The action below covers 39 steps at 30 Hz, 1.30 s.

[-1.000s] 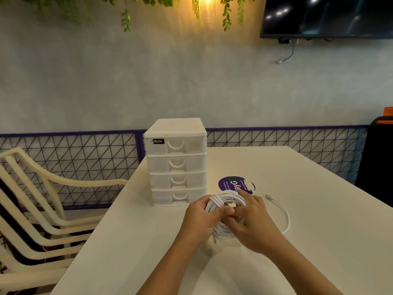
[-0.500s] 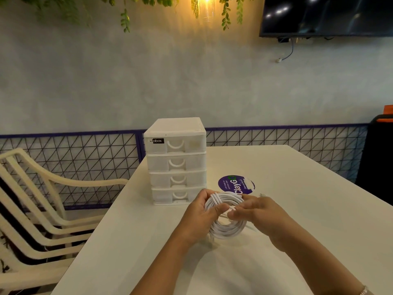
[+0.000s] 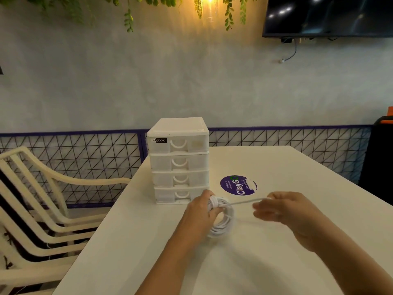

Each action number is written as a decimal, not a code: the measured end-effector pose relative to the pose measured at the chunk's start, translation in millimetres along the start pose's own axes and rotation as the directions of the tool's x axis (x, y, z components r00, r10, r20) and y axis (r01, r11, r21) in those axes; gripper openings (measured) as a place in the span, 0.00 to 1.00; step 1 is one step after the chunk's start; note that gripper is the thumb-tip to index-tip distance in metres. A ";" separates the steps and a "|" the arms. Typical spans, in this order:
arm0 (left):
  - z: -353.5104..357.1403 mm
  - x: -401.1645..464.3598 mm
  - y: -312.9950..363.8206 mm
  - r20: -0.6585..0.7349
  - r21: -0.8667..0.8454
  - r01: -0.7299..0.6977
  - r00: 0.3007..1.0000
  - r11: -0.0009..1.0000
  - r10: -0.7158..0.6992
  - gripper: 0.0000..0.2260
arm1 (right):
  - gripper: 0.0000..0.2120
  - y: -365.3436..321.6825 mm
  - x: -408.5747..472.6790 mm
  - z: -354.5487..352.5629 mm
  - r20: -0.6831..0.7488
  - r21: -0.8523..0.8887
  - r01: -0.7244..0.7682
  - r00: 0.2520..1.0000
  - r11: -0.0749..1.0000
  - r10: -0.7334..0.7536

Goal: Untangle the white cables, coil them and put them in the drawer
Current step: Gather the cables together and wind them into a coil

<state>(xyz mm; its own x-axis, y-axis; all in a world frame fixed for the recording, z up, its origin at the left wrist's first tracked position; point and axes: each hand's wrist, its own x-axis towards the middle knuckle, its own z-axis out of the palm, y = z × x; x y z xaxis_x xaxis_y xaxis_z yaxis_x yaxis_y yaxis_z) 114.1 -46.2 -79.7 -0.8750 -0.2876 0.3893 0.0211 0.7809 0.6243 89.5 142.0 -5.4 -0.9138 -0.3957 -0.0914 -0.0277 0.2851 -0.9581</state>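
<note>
Near the tabletop's (image 3: 276,262) front edge, both forearms run out of frame. The left hand (image 3: 198,211) grips the coiled white cable (image 3: 221,218) at its upper left, just above the surface. The right hand (image 3: 285,211) — motion-blurred — pinches the cable's loose end (image 3: 246,201), stretched straight from the coil; the plug is hidden. Beyond, toward the left edge, stands the drawer unit (image 3: 178,160), all four drawers closed, beside a purple sticker (image 3: 238,185).
</note>
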 end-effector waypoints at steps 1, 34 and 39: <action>-2.7 0.0 -3.7 -0.001 0.000 0.012 1.000 1.000 -0.012 0.12 | 0.13 -0.3 -0.6 -7.1 0.050 0.045 -0.011 0.999 0.999 0.008; 8.7 -6.3 6.7 -0.279 0.227 0.004 0.958 0.974 0.061 0.14 | 0.14 -39.1 -21.4 -72.2 0.363 -0.704 0.040 0.878 0.709 0.312; 5.0 -5.6 5.3 -0.365 0.149 0.048 0.931 0.988 0.010 0.12 | 0.20 -41.2 -26.5 -64.0 0.341 -0.771 0.046 0.872 0.636 0.350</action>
<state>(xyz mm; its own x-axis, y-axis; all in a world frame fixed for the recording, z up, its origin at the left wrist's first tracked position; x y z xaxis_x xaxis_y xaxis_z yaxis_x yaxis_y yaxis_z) 116.7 -37.7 -81.9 -0.6378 -0.4626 0.6158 -0.0934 0.8401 0.5344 88.8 196.6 53.9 -0.6685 -0.5433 -0.5079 -0.3721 0.8356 -0.4041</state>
